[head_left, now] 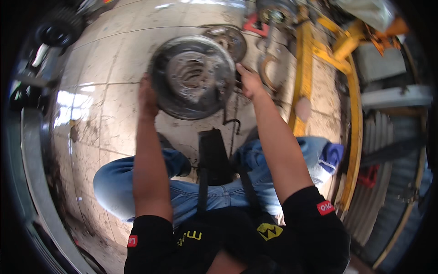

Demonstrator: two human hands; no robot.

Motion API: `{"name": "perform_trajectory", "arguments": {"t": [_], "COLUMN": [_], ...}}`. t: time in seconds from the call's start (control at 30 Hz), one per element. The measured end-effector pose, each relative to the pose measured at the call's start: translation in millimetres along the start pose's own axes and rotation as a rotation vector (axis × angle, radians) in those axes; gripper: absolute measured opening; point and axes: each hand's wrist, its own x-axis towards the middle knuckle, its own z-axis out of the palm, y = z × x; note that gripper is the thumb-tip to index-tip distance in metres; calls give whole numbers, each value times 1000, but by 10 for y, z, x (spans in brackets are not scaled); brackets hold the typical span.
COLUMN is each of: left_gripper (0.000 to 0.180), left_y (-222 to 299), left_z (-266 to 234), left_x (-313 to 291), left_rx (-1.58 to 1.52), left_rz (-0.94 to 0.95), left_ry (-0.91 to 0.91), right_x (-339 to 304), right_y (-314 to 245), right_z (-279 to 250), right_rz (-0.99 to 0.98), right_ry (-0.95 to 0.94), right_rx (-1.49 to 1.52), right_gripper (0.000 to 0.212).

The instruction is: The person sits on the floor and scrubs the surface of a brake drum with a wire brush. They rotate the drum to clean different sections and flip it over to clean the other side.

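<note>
Between my two hands is a dark, round brake drum (169,98), lifted over the tiled floor with its hub face up. Its middle is smeared by motion, and curved rings show in the centre hole. My left hand (148,98) is wrapped on the drum's left rim, its fingers partly hidden. On the opposite side my right hand (249,82) grips the right edge, thumb up. Just beyond the drum lies another round, rusty brake part (235,42), partly covered by it. A thin dark bent rod (232,121) shows below the drum's right side.
A yellow metal frame (303,68) stands along the right. Near it lie a curved brown brake shoe (269,72) and a red angular piece (255,25). A tyre (59,29) is at the far left. My jean-clad knees (114,178) are bent at either side.
</note>
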Motion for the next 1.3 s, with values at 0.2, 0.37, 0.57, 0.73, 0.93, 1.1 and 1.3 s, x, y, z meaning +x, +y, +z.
{"name": "perform_trajectory", "arguments": {"t": [0.2,0.37,0.57,0.73,0.93,1.1,1.3], "left_gripper": [58,59,56,56,56,55,56], "left_y": [147,254,96,223,456,628,476], "left_z": [348,239,270,154,361,319,229], "left_x": [-96,-155,82,-53,-106,-181,-112], "left_rx": [-90,-137,-105,-121,151,354,504], "left_rz": [-89,-130,-123,-185,-301,-243,-172], "left_ry": [-44,-56,-28,31,-10,-55,-28], "right_x": [446,266,203,-126,69,-471,-785], "right_y": [164,263,536,-151,-701,-1241,-1374], "right_z": [-1380,-2070,-2792,-1981,-1575,-415,381], "right_rz": [-221,191,402,434,-210,-478,-751], "right_ry": [692,847,562,568,270,181,-43], "right_rx": [-747,-1298,-1065,-1266,-1316,-1076,-1109], "right_gripper": [37,64,69,50,45,40,27]}}
